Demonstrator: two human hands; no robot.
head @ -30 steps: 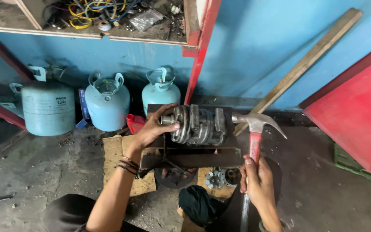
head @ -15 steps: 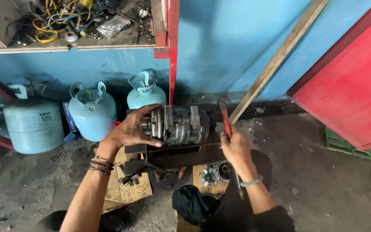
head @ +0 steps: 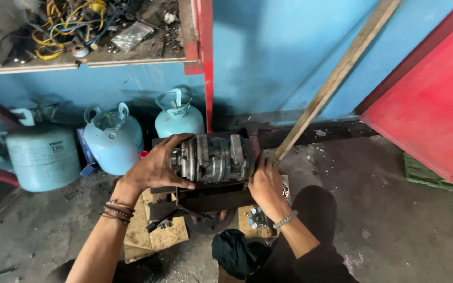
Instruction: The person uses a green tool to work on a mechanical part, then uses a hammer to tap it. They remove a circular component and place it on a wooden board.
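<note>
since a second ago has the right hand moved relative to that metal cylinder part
Yes. The right hand came up from below onto the right end of the metal cylinder part.

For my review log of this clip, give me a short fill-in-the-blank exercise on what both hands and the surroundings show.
1. Both hands, left hand and right hand, grip the ends of a ribbed ____ cylinder.
2. Behind it, ____ pale blue gas cylinders stand against the wall.
3. The wooden plank leans against the ____ wall.
4. The right wrist wears a ____.

Missing words: metal; three; blue; bracelet
</note>
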